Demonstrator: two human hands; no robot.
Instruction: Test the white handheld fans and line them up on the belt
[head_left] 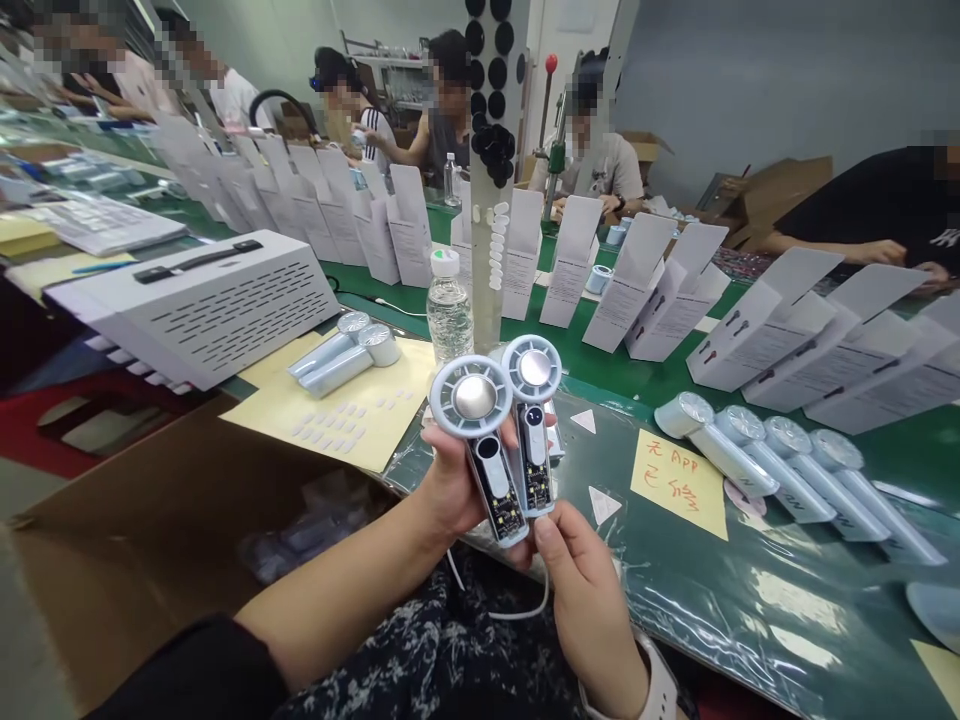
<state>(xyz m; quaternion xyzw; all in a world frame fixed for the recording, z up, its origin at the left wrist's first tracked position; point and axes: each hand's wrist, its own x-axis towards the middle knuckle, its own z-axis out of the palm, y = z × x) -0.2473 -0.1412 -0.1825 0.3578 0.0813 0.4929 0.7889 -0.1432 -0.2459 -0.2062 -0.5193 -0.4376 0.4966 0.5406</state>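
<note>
Two light-blue handheld fans stand side by side in front of me, round heads up and circuit boards bare in their handles. My left hand (454, 485) is closed around the left fan (491, 470), and its fingers reach behind to the right fan (535, 450). A small round display is lit on the right fan; on the left one it is dark. Just under the right fan's base, my right hand (581, 585) pinches at the end of a white cable (517, 615); the plug is hidden by the fingers. The cable loops below both hands.
A water bottle (448, 310) stands behind the fans, beside a post (486, 230). Several fans (787, 460) lie right, near a yellow note (679, 480). Open white boxes (630, 285) line the green bench. Left are a vented metal case (217, 300) and a cardboard box (150, 560). Co-workers sit opposite.
</note>
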